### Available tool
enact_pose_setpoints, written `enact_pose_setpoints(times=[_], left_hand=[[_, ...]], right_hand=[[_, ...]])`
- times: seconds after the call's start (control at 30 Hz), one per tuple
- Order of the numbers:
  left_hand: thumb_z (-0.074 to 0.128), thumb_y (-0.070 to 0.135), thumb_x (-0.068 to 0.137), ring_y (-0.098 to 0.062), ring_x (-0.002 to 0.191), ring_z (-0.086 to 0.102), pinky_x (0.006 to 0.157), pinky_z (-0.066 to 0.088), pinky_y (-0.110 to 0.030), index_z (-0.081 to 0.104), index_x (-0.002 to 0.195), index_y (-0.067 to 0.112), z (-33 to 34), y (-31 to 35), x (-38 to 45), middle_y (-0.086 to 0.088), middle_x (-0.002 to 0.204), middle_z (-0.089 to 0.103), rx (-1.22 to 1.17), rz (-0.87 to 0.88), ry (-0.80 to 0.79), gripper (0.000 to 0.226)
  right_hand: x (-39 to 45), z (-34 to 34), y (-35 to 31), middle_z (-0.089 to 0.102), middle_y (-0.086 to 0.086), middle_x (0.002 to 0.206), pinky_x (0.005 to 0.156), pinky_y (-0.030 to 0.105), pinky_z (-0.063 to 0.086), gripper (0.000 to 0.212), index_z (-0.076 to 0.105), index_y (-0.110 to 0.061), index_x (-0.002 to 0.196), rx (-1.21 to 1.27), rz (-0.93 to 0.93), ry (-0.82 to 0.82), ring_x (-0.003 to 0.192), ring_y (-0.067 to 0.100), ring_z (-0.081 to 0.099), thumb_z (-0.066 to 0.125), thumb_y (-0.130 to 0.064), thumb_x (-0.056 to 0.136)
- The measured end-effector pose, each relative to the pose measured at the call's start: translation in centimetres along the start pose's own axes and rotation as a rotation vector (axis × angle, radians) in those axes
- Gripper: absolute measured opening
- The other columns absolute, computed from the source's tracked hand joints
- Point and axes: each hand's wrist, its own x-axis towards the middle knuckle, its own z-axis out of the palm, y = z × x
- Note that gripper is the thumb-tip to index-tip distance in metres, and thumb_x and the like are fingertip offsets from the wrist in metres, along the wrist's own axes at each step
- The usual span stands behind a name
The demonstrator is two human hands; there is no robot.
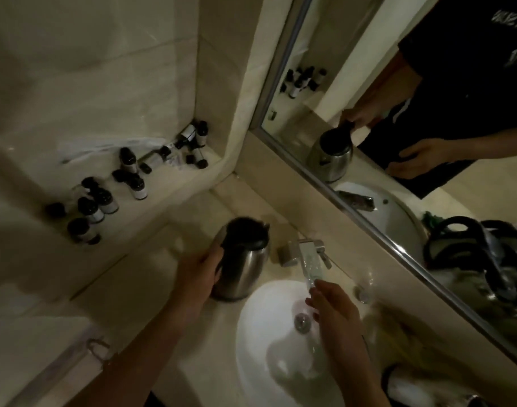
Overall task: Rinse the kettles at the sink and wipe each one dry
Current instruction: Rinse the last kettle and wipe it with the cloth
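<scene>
Gripping the black handle of a steel kettle [242,265], the left hand [197,277] has its fingers curled round it; the kettle stands upright on the marble bench [151,292], just beside the white sink [260,342] and left of the chrome faucet [310,259]. The right hand [333,309] hovers over the basin under the spout, fingers loosely extended, holding nothing. Small dark bottles [128,177] crowd the ledge behind. A mirror [398,142] reflects the kettle and both hands.
</scene>
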Motion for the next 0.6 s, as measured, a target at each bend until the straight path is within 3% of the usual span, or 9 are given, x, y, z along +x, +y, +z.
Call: enact_pose_setpoints(times=[0.1, 0.17, 0.27, 0.33, 0.4, 0.47, 0.53, 0.6], left_hand=[[0.057, 0.025, 0.099, -0.017, 0.044, 0.040, 0.054, 0.030, -0.030, 0.047, 0.048, 0.012, -1.4, -3.2, -3.2, -0.010, 0.046, 0.042, -0.022, -0.131, -0.092, 0.053], [0.055, 0.019, 0.100, -0.020, 0.036, 0.043, 0.052, 0.033, -0.031, 0.052, 0.042, 0.008, -1.1, -4.5, -3.3, -0.014, 0.042, 0.045, -0.141, -0.275, -0.087, 0.059], [0.051, 0.013, 0.102, -0.020, 0.026, 0.048, 0.050, 0.038, -0.033, 0.056, 0.051, 0.002, 0.7, -5.6, -3.7, -0.012, 0.038, 0.051, -0.333, -0.399, -0.089, 0.052], [0.060, 0.023, 0.099, -0.020, 0.029, 0.045, 0.053, 0.034, -0.032, 0.057, 0.044, 0.006, 1.8, -6.6, -4.0, -0.012, 0.040, 0.048, -0.256, -0.372, -0.163, 0.058], [0.073, 0.032, 0.090, -0.019, 0.032, 0.043, 0.047, 0.034, -0.030, 0.055, 0.043, 0.010, 2.4, -7.6, -4.1, -0.010, 0.041, 0.047, -0.124, -0.312, -0.228, 0.056], [0.076, 0.024, 0.088, -0.018, 0.037, 0.042, 0.050, 0.035, -0.034, 0.054, 0.045, 0.011, 3.2, -8.1, -4.0, -0.007, 0.042, 0.047, 0.042, -0.251, -0.286, 0.050], [0.082, 0.023, 0.083, -0.019, 0.046, 0.044, 0.059, 0.036, -0.034, 0.057, 0.040, 0.014, 3.9, -8.5, -4.0, -0.009, 0.045, 0.049, 0.143, -0.225, -0.337, 0.050], [0.089, 0.035, 0.070, -0.018, 0.051, 0.051, 0.058, 0.040, -0.029, 0.061, 0.041, 0.015, 5.0, -8.8, -4.1, -0.009, 0.048, 0.054, 0.244, -0.175, -0.394, 0.045]], right_hand=[[3.9, -0.8, 0.6, 0.069, 0.002, 0.099, 0.059, 0.014, 0.048, 0.017, 0.063, -0.016, 0.118, -0.134, -0.035, 0.051, 0.081, 0.010, 0.063, 0.052, -0.013, 0.105], [7.1, -1.2, 1.2, 0.069, 0.005, 0.098, 0.063, 0.015, 0.047, 0.017, 0.063, -0.011, 0.115, -0.209, -0.082, 0.113, 0.081, 0.013, 0.062, 0.049, -0.012, 0.104], [12.5, -1.2, 2.6, 0.069, 0.010, 0.099, 0.084, 0.036, 0.053, 0.027, 0.064, -0.009, 0.108, -0.309, -0.049, 0.141, 0.090, 0.025, 0.064, 0.040, -0.022, 0.108], [15.5, -1.4, 3.2, 0.070, 0.012, 0.101, 0.089, 0.040, 0.053, 0.030, 0.066, -0.011, 0.104, -0.365, 0.035, 0.074, 0.094, 0.027, 0.065, 0.041, -0.027, 0.108], [17.6, -2.0, 3.9, 0.072, 0.011, 0.101, 0.088, 0.041, 0.054, 0.021, 0.070, -0.007, 0.107, -0.332, 0.089, 0.059, 0.094, 0.027, 0.066, 0.052, -0.016, 0.103], [19.0, -2.9, 4.6, 0.074, 0.013, 0.107, 0.081, 0.037, 0.054, 0.022, 0.073, -0.005, 0.107, -0.256, 0.086, 0.082, 0.092, 0.025, 0.066, 0.054, -0.001, 0.097], [19.3, -3.4, 5.1, 0.072, 0.015, 0.113, 0.070, 0.026, 0.048, 0.025, 0.072, -0.005, 0.110, -0.113, 0.074, 0.036, 0.081, 0.018, 0.061, 0.053, 0.003, 0.095], [18.8, -3.5, 5.9, 0.069, 0.016, 0.120, 0.074, 0.025, 0.047, 0.029, 0.065, -0.015, 0.122, 0.137, 0.128, -0.014, 0.087, 0.019, 0.061, 0.061, -0.007, 0.094]])
